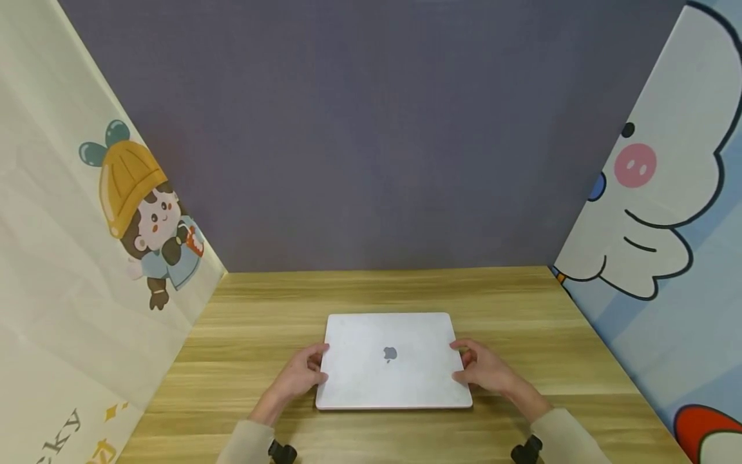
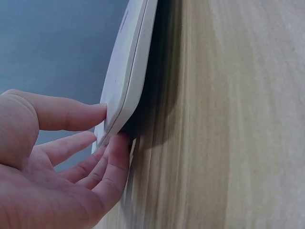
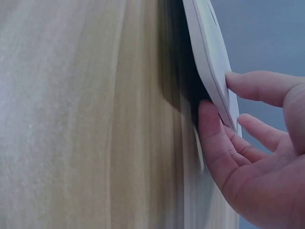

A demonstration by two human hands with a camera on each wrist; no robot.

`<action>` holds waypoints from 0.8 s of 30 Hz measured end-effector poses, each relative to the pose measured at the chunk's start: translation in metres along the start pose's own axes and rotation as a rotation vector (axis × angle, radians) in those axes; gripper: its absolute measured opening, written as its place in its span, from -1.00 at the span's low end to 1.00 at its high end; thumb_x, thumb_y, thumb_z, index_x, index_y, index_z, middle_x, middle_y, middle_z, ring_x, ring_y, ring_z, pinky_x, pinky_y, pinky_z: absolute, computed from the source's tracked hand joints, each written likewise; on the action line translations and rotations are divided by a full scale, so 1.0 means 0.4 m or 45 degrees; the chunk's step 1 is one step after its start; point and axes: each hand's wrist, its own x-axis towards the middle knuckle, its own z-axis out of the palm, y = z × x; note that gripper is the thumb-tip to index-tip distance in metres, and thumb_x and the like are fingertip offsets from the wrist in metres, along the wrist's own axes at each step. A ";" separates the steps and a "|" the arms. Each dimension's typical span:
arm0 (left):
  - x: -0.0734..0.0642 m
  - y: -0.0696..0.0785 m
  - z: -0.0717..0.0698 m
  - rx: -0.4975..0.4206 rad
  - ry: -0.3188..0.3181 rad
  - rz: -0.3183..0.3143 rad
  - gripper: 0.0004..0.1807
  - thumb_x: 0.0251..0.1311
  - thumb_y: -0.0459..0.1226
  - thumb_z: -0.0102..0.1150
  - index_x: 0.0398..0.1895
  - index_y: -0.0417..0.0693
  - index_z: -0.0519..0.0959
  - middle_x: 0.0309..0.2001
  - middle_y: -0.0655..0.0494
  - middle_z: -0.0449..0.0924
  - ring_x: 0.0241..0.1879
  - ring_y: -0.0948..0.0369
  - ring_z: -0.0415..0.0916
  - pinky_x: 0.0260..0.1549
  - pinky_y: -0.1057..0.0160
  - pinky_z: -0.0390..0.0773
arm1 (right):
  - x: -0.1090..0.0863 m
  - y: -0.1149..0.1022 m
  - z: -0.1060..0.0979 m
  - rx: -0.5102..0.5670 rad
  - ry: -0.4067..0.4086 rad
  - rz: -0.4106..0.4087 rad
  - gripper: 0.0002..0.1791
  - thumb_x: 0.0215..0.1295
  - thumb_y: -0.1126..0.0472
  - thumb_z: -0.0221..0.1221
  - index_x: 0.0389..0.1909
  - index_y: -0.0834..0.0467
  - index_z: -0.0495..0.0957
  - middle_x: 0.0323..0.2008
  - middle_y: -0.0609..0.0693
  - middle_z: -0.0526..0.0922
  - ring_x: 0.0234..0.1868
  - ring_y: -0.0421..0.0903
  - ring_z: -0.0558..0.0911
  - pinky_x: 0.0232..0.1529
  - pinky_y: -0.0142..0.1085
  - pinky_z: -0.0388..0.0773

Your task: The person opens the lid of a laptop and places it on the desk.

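A closed silver laptop (image 1: 390, 386) with a dark apple logo lies lid up over the wooden table in the head view. My left hand (image 1: 304, 370) grips its left side, the thumb on the lid and fingertips tucked under the edge, as the left wrist view shows of the laptop's corner (image 2: 125, 71). On the opposite side my right hand (image 1: 484, 367) holds it the same way, with the thumb (image 3: 259, 86) on top and fingers under the rim. A dark shadow gap shows beneath the laptop in both wrist views.
Wood-grain table (image 1: 261, 290) surrounds the laptop. A dark grey panel (image 1: 371, 142) rises at the back edge. Cartoon-printed sheets stand at both sides, a cream one (image 1: 46, 258) on the left and a blue and white one (image 1: 684, 322) on the right.
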 end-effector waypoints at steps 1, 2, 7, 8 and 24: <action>0.000 -0.001 0.001 0.002 0.001 -0.002 -0.30 0.06 -0.58 0.31 0.37 -0.32 0.43 -0.01 -0.17 0.45 -0.19 0.06 0.43 -0.36 0.21 0.58 | 0.001 0.000 0.001 0.000 -0.002 0.000 -0.26 0.14 0.34 0.43 0.34 0.31 0.36 -0.30 0.15 0.49 -0.40 -0.02 0.53 -0.44 -0.24 0.59; 0.001 -0.002 0.001 0.003 0.003 -0.001 -0.30 0.06 -0.59 0.31 0.36 -0.33 0.43 -0.02 -0.17 0.45 -0.19 0.06 0.43 -0.36 0.21 0.57 | 0.002 0.002 0.001 -0.002 -0.004 -0.003 -0.26 0.14 0.34 0.43 0.34 0.31 0.36 -0.30 0.15 0.49 -0.40 -0.02 0.53 -0.44 -0.24 0.59; 0.001 0.000 -0.001 -0.009 0.002 -0.010 -0.30 0.06 -0.58 0.31 0.37 -0.34 0.42 -0.03 -0.16 0.45 -0.19 0.06 0.43 -0.37 0.25 0.57 | 0.005 0.006 0.003 0.002 -0.009 -0.011 -0.27 0.13 0.34 0.43 0.33 0.32 0.37 -0.32 0.14 0.48 -0.41 -0.02 0.51 -0.46 -0.26 0.56; 0.000 0.001 -0.002 -0.011 -0.003 -0.007 -0.30 0.06 -0.57 0.31 0.37 -0.35 0.41 -0.03 -0.17 0.45 -0.18 0.06 0.43 -0.37 0.25 0.57 | 0.005 0.007 0.003 0.000 -0.011 -0.008 -0.27 0.13 0.34 0.43 0.33 0.32 0.37 -0.32 0.14 0.48 -0.41 -0.02 0.51 -0.46 -0.27 0.55; 0.003 0.003 -0.004 0.019 -0.057 -0.004 -0.30 0.11 -0.50 0.34 0.38 -0.34 0.39 0.01 -0.15 0.48 -0.08 0.03 0.47 -0.23 0.14 0.61 | -0.003 -0.004 -0.006 -0.070 0.012 0.057 -0.24 0.11 0.33 0.46 0.35 0.31 0.39 -0.36 0.11 0.45 -0.43 -0.04 0.49 -0.46 -0.25 0.57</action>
